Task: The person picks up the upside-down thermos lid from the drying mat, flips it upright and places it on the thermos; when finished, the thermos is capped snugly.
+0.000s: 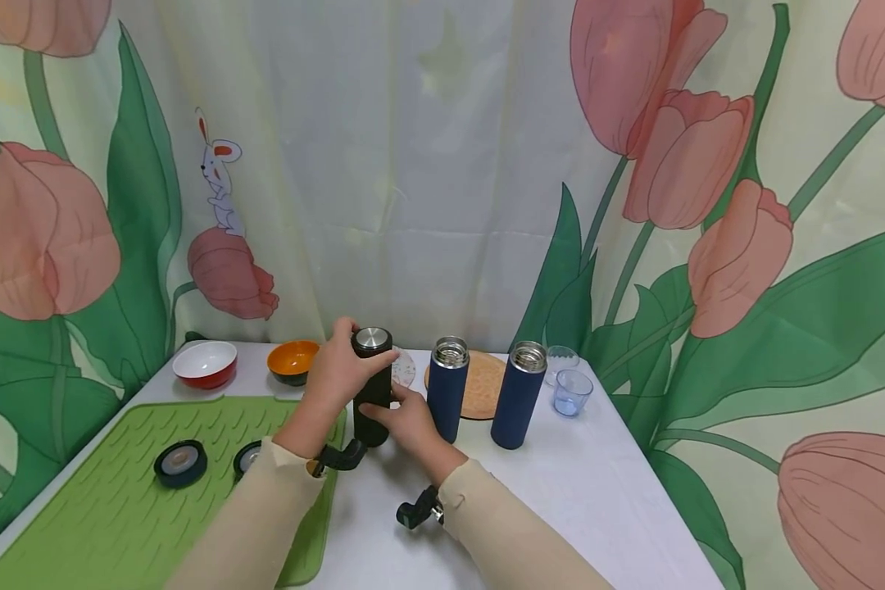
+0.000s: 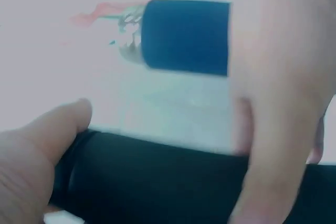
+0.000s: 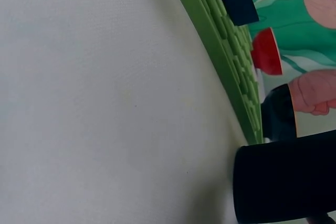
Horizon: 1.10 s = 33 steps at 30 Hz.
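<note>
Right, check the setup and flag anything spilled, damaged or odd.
Nothing looks spilled or damaged. One mismatch: the blue bottles stand uncapped, while the black bottle in the hands has its lid on. Two dark discs, probably the missing lids, lie on the mat.

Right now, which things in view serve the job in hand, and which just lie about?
Likely job things:
capped black thermos
two uncapped navy thermoses
loose dark lids on green mat

Seemingly idle:
red bowl
orange-lined bowl
round board
two glasses
patterned disc
</note>
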Each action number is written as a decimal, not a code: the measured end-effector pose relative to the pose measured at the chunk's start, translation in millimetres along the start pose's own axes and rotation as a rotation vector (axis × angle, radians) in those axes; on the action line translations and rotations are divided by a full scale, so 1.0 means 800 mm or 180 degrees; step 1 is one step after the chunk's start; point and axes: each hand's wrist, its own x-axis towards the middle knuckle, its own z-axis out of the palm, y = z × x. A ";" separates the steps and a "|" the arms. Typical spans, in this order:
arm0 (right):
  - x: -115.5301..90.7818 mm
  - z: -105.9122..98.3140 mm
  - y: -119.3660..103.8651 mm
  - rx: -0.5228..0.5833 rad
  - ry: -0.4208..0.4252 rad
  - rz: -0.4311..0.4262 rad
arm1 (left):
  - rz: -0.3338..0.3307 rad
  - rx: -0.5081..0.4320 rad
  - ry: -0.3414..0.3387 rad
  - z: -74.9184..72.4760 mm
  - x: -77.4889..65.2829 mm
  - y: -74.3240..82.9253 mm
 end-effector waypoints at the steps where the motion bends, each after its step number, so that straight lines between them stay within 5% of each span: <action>1: 0.000 0.000 -0.001 0.0011 -0.0014 0.0030 | 0.0066 -0.0052 -0.0132 -0.005 0.004 -0.004; 7: 0.001 -0.003 -0.005 0.0073 -0.0044 0.0107 | 0.0451 -0.0619 -0.1282 -0.042 0.042 -0.032; 10: 0.001 -0.002 -0.005 0.0082 -0.0056 0.0103 | 0.0544 -0.0725 -0.1571 -0.050 0.052 -0.038; 13: 0.001 0.000 -0.002 0.0051 -0.0086 0.0100 | 0.0426 -0.0633 -0.1457 -0.050 0.043 -0.034; 19: 0.001 0.002 -0.002 0.0037 0.0000 0.0004 | -0.0088 -0.0055 -0.0304 -0.012 0.007 0.004; 23: 0.000 0.004 -0.004 0.0065 -0.0004 0.0009 | -0.0122 0.0133 0.0207 0.004 -0.005 0.011; 26: -0.002 0.006 -0.003 0.0060 -0.0061 0.0070 | -0.0007 0.0098 0.0038 -0.004 -0.003 -0.001; 33: 0.001 0.002 -0.002 0.0061 -0.0049 0.0114 | 0.0512 -0.0437 -0.1216 -0.041 0.036 -0.027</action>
